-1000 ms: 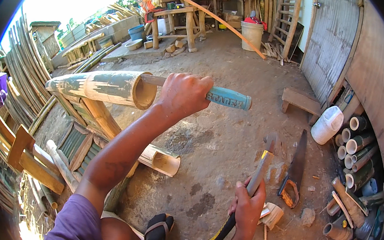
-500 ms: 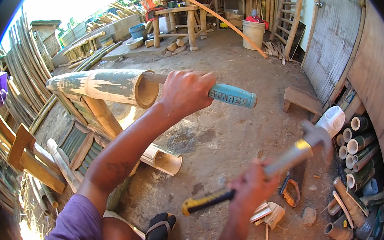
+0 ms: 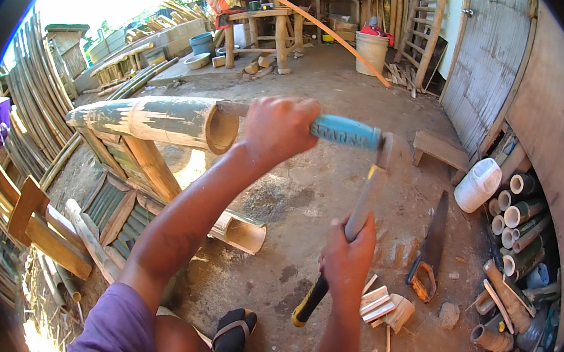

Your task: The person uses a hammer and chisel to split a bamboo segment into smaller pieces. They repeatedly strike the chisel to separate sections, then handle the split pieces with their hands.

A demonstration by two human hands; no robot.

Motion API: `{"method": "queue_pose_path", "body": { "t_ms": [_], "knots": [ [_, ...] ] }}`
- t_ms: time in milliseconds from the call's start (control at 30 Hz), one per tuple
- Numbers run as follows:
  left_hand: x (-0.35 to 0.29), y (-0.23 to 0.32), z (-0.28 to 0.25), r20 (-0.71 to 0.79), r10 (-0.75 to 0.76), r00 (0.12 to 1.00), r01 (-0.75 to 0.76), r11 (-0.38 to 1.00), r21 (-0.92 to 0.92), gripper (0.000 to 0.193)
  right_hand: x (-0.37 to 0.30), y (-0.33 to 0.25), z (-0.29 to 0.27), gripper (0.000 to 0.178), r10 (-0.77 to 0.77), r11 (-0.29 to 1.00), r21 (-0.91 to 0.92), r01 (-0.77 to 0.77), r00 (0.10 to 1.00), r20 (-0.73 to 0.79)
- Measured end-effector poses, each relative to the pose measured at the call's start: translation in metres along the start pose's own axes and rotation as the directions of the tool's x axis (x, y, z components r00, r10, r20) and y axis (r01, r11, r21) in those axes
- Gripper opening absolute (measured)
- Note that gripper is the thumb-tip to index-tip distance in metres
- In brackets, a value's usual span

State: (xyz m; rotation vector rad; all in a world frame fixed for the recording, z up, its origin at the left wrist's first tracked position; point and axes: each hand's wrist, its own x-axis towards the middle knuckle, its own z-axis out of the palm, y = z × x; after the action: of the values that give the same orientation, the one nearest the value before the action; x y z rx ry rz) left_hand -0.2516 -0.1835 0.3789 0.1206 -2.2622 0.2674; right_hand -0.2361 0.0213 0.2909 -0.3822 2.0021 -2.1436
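My left hand (image 3: pixel 278 128) is closed around a chisel (image 3: pixel 346 132) with a blue handle, held level. Its metal blade reaches into the rim at the open end of a thick bamboo pole (image 3: pixel 159 113), which lies sideways at the left. How deep the blade goes is hidden. My right hand (image 3: pixel 348 253) grips a hammer (image 3: pixel 364 201) with a grey shaft and a black-and-yellow grip. The hammer's head is at the butt of the chisel handle and appears to touch it.
Below the pole lies a split bamboo piece (image 3: pixel 241 232). A handsaw (image 3: pixel 429 258) and wood offcuts (image 3: pixel 388 308) lie on the dirt floor at right. Beyond are a white plastic container (image 3: pixel 478 185), stacked bamboo tubes (image 3: pixel 521 214) and a low bench (image 3: pixel 442 149). A bucket (image 3: pixel 372 52) stands farther back.
My right hand has swung the hammer leftward, bringing its head from the far right to the butt of the chisel. My left hand has barely moved.
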Motion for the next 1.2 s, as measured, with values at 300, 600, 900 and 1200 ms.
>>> {"method": "queue_pose_path", "body": {
  "t_ms": [300, 600, 900, 1200],
  "knots": [
    [0.0, -0.005, 0.004, 0.021, -0.004, 1.0, 0.003, 1.0, 0.028, 0.015, 0.006, -0.018, -0.014, 0.018, 0.028, 0.935, 0.35, 0.049, 0.977, -0.212],
    [0.0, -0.004, 0.005, -0.028, -0.012, 1.0, 0.012, 1.0, 0.006, 0.015, 0.013, -0.011, -0.003, 0.011, -0.018, 0.998, 0.057, 0.04, 0.936, -0.353],
    [0.001, -0.005, 0.009, -0.047, -0.025, 0.999, 0.026, 0.999, 0.024, 0.013, 0.021, -0.002, -0.009, 0.013, 0.203, 0.805, 0.59, -0.068, 0.965, -0.166],
    [-0.022, -0.026, -0.004, -0.06, 0.037, 0.997, -0.038, 0.999, -0.004, 0.014, 0.007, 0.031, -0.001, 0.02, 0.041, 0.947, 0.317, -0.052, 0.998, 0.042]
  ]
}}
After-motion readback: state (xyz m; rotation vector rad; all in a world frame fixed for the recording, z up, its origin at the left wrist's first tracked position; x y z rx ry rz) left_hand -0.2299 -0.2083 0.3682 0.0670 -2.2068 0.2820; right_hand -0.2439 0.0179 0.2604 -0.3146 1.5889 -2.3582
